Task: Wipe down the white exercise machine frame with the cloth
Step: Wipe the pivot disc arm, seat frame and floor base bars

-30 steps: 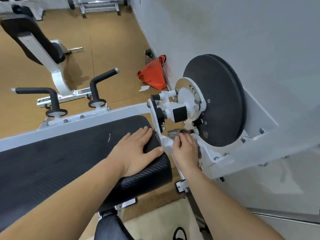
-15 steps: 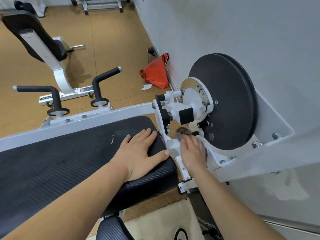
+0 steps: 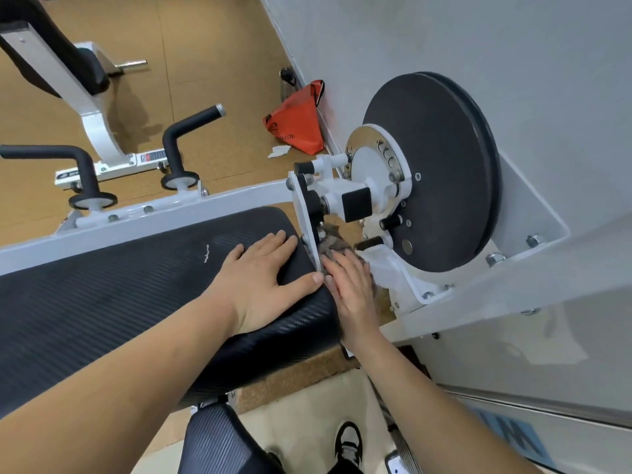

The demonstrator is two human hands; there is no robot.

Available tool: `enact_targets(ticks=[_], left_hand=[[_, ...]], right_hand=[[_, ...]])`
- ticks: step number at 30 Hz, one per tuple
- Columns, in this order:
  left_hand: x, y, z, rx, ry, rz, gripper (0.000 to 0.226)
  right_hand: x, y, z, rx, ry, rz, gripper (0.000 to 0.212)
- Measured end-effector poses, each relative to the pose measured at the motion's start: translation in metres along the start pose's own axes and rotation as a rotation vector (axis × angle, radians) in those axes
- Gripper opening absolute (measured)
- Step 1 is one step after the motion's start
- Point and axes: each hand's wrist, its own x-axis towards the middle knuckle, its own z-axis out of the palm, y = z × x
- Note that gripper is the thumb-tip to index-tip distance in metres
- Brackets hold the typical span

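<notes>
The white exercise machine frame (image 3: pixel 178 210) runs from the left to a pivot with a black round disc (image 3: pixel 441 172) at the right. My left hand (image 3: pixel 263 282) rests flat on the black pad (image 3: pixel 102 302), fingers straight. My right hand (image 3: pixel 352 289) presses a grey-brown cloth (image 3: pixel 331 246) against the white frame bracket (image 3: pixel 390 268) in the gap between the pad's end plate and the disc. Most of the cloth is hidden under the hand, and its fingers lie fairly straight over it.
A grey wall panel (image 3: pixel 513 63) stands right behind the disc. An orange bag (image 3: pixel 297 126) lies on the cork floor by the wall. Two black handles (image 3: pixel 186 131) rise beyond the frame, and another bench (image 3: pixel 68 73) stands at the far left. My shoe (image 3: pixel 349 443) shows below.
My right hand has slid the cloth slightly up and toward the pad's end plate. The camera has moved closer. My left hand stays on the pad.
</notes>
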Motion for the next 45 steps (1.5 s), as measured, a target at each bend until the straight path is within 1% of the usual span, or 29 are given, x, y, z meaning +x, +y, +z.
enact_targets(ticks=[1,2,3,5,6,7,9,11,13,14,15,16,19,21,22,23,25,27,28,29,30,31,32,34,37,39,41,42,45], left_hand=[[0.000,-0.001,0.000,0.001,0.001,0.002,0.110],[0.001,-0.002,0.001,0.001,0.002,0.004,0.110],[0.001,-0.002,0.001,0.000,0.004,0.007,0.109],[0.001,-0.002,0.001,-0.003,0.006,0.006,0.109],[0.001,-0.002,0.001,-0.003,0.004,0.005,0.109],[0.001,-0.002,0.001,-0.002,0.003,0.004,0.109],[0.000,-0.002,0.000,-0.003,0.002,0.000,0.110],[0.000,-0.001,0.000,-0.004,0.001,-0.001,0.112],[0.001,0.000,0.000,-0.006,0.009,0.000,0.113],[0.002,0.000,0.000,-0.010,0.010,0.000,0.113],[0.001,-0.001,-0.001,-0.013,0.007,0.001,0.113],[0.001,-0.001,0.000,-0.013,0.003,0.006,0.112],[0.001,-0.003,0.000,-0.014,0.009,0.009,0.110],[0.002,-0.003,0.000,-0.011,0.011,0.008,0.109],[0.002,-0.002,0.000,-0.011,0.009,0.006,0.109],[0.001,-0.002,0.000,-0.012,0.007,0.004,0.110],[0.001,-0.001,0.000,-0.013,0.012,0.004,0.111],[0.001,0.000,0.000,-0.017,0.016,0.004,0.112],[0.001,-0.001,0.000,-0.019,0.018,0.004,0.112],[0.001,-0.002,0.000,-0.019,0.019,0.005,0.112],[0.001,-0.002,0.000,-0.020,0.015,0.008,0.112],[0.002,-0.003,0.000,-0.021,0.010,0.011,0.112],[0.002,-0.003,0.001,-0.022,0.009,0.011,0.111],[0.000,-0.004,0.001,-0.022,0.015,0.011,0.109],[0.001,-0.003,0.000,-0.022,0.014,0.016,0.108],[0.001,-0.004,0.001,-0.027,0.020,0.018,0.108],[0.001,-0.004,0.001,-0.028,0.025,0.020,0.108],[0.001,-0.004,0.001,-0.028,0.024,0.021,0.108],[0.001,-0.004,0.000,-0.037,0.031,0.022,0.109]], right_hand=[[-0.001,0.007,-0.004,-0.021,-0.038,-0.028,0.051],[0.002,0.019,-0.009,-0.044,-0.055,0.001,0.049],[0.005,0.030,-0.014,-0.037,-0.025,0.091,0.048],[0.012,0.045,-0.018,0.040,0.123,0.339,0.046],[0.013,0.040,-0.017,0.080,0.190,0.420,0.047],[0.013,0.030,-0.009,0.107,0.235,0.455,0.047],[0.006,0.007,0.011,0.162,0.246,0.399,0.046],[-0.008,-0.005,0.023,0.200,0.180,0.181,0.049],[-0.015,0.006,0.016,0.150,0.044,-0.022,0.055],[-0.014,0.018,0.007,0.087,-0.015,-0.085,0.059],[-0.013,0.032,0.001,0.037,-0.032,-0.105,0.061],[-0.013,0.043,-0.006,0.026,0.007,-0.056,0.061],[-0.008,0.060,-0.008,0.160,0.295,0.287,0.052],[-0.006,0.044,0.001,0.190,0.374,0.392,0.051],[-0.006,0.032,0.008,0.201,0.351,0.400,0.051],[-0.009,0.019,0.015,0.182,0.289,0.363,0.053],[-0.019,0.002,0.027,0.120,0.113,0.134,0.068],[-0.025,0.008,0.031,0.031,0.027,-0.092,0.087],[-0.023,0.018,0.028,-0.020,0.017,-0.146,0.089],[-0.022,0.027,0.022,-0.048,0.014,-0.158,0.085],[-0.021,0.035,0.016,-0.039,0.028,-0.114,0.078],[-0.020,0.042,0.009,0.003,0.072,-0.025,0.070],[-0.019,0.049,0.003,0.059,0.141,0.077,0.063],[-0.017,0.054,-0.004,0.143,0.265,0.239,0.057],[-0.013,0.045,-0.008,0.200,0.388,0.350,0.050],[-0.017,0.036,-0.011,0.223,0.412,0.404,0.043],[-0.027,0.029,-0.022,0.178,0.403,0.427,0.038],[-0.034,0.028,-0.028,0.107,0.414,0.400,0.038],[-0.040,0.033,-0.047,-0.194,0.457,0.198,0.045]])
